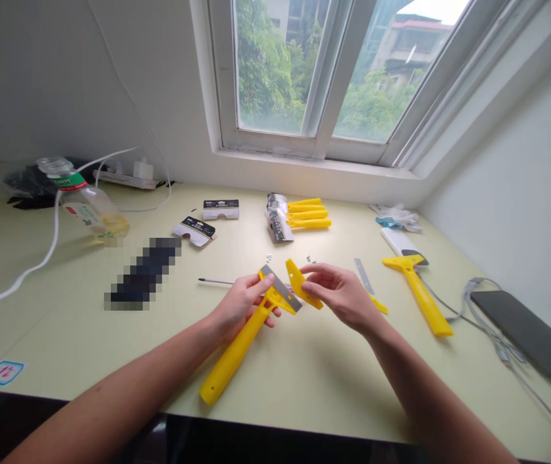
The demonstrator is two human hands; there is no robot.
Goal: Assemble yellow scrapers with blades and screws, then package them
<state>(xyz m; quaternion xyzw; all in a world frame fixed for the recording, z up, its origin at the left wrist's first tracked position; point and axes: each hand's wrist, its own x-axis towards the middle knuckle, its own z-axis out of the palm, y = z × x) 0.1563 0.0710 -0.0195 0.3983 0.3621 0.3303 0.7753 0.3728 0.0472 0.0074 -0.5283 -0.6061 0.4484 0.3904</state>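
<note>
My left hand (246,303) is closed around the head of a yellow scraper (236,354), its handle slanting down toward the table's front edge. A flat metal blade (282,290) lies across that head, with my left thumb pressing on it. Between the fingers of my right hand (340,293) is a yellow cover plate (298,280) with small holes, held just right of the blade and apart from it. Behind my hands lies a screwdriver (214,281), partly hidden by the left one. Small nuts (269,258) and screws (310,260) sit farther back. Another blade (365,276) and a yellow piece (379,305) lie beside my right hand.
A second yellow scraper (420,290) lies at the right, near a dark phone (526,328) and cables. Several packaged scrapers (309,216) and cardboard cards (220,209) are at the back. A tilted bottle (86,206) stands left.
</note>
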